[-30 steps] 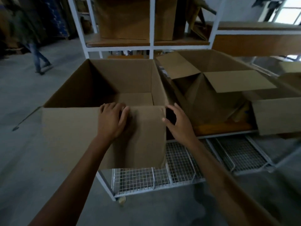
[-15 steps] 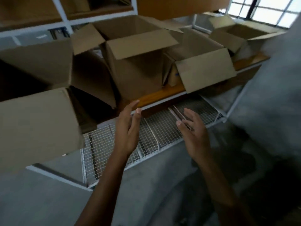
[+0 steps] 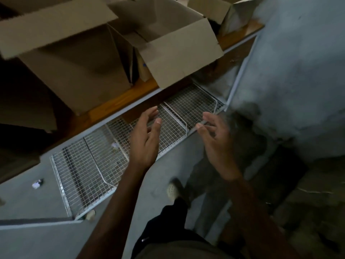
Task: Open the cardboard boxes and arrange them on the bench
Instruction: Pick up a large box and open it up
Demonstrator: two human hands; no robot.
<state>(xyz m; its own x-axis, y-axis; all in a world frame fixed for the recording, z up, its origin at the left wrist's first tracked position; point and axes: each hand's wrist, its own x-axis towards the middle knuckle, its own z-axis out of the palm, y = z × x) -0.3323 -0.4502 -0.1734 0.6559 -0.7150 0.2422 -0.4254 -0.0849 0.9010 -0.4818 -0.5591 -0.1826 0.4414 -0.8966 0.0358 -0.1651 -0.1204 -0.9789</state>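
Observation:
Several opened brown cardboard boxes stand in a row on the wooden bench (image 3: pixel 112 103). One large open box (image 3: pixel 74 58) is at the upper left and another open box (image 3: pixel 179 51) sits to its right with a flap hanging over the bench edge. A third box (image 3: pixel 214 10) shows at the top right. My left hand (image 3: pixel 145 139) and my right hand (image 3: pixel 216 144) hover empty in front of the bench, palms facing each other, fingers spread, touching no box.
A white wire-mesh shelf (image 3: pixel 89 165) runs under the bench near the floor. My foot (image 3: pixel 173 189) stands on the grey concrete floor. A small scrap (image 3: pixel 37 183) lies on the floor at left. A dark heap (image 3: pixel 308 193) lies on the floor at the right.
My hands let go of the left box's front flap and drew back empty. My view swung right and downward along the bench, so the boxes slid to the upper left.

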